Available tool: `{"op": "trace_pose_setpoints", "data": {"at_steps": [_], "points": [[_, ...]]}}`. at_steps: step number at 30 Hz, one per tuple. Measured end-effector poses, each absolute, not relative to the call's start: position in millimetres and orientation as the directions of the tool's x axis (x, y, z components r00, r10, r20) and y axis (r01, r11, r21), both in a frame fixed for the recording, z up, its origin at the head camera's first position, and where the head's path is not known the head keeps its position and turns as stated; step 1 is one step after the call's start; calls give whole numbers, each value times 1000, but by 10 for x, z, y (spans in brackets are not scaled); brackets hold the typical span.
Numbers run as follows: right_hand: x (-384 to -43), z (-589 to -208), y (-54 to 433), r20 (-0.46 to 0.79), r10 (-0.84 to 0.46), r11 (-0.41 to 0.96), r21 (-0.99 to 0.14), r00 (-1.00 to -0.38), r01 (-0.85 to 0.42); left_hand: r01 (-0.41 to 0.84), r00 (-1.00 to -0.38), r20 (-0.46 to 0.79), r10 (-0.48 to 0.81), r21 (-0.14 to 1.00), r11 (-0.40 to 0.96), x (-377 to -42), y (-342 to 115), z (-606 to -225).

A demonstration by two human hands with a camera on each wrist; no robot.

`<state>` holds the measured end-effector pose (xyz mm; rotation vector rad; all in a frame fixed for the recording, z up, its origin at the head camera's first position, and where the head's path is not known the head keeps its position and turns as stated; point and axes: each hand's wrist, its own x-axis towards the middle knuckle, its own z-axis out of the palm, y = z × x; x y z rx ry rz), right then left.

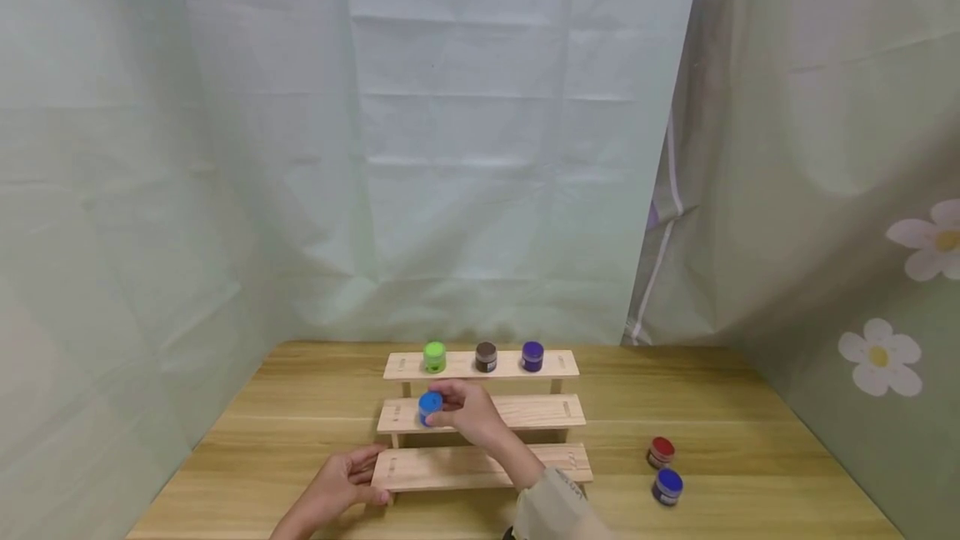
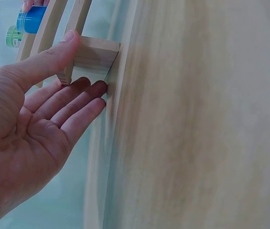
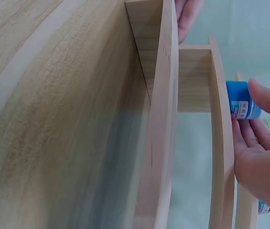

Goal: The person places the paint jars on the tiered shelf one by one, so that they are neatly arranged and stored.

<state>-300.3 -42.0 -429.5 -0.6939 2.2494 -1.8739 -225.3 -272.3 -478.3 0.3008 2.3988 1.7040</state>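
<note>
A three-tier wooden stand [image 1: 480, 467] sits on the table. My right hand [image 1: 474, 415] holds a light-blue paint jar [image 1: 430, 408] between thumb and fingers at the left part of the middle tier. The right wrist view shows this blue jar [image 3: 240, 99] with its base against the plank and a white label on its side. At the left end of the lowest tier, my left hand [image 1: 339, 483] grips the plank, thumb at the front edge and fingers behind. In the left wrist view, the thumb [image 2: 53, 59] touches the plank while the palm faces the camera.
Green [image 1: 434, 357], dark brown [image 1: 486, 357] and violet [image 1: 532, 357] jars stand along the top tier. Right of the stand, a red-lidded jar [image 1: 661, 452] and a blue-lidded jar [image 1: 667, 487] stand on the table [image 1: 720, 407]. Pale curtains [image 1: 480, 190] hang behind and beside it.
</note>
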Motion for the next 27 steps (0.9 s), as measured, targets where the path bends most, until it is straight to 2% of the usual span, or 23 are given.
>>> {"op": "trace_pose_setpoints", "data": {"at_steps": [12,27], "points": [[-2962,-4275,-8,196,-430,96,-961,-881,-260,72,-961,-34,273,927,367,-2269,-2713,-4787],[-2879,-4157,600,160,-311,117,-972,-937,-205,39,-972,-60,227,911,410,-2288,-2709,-4786]]}}
